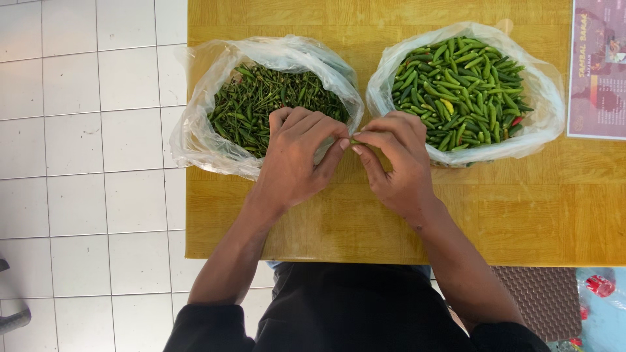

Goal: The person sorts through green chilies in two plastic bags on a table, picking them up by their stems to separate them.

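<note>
Your left hand (297, 156) and right hand (394, 160) meet fingertip to fingertip, both pinching one small green chili (354, 141) between them, gripped at opposite ends so stem can part from pod; chili mostly hidden by fingers. Bag of stems (261, 104) just beyond left hand, bag of whole green chilies (466, 91) just beyond right, mouths rolled open for easy reach. Both rest on yellow wooden surface (521, 215); menu card (596, 68) far right of right hand

Your table (521, 215) is honey-yellow wood grain beside white floor tiles (85, 130). Both clear plastic bags hold green: dark stems (261, 104) in one, brighter chillies (463, 91) with one yellow and one red in the other.
</note>
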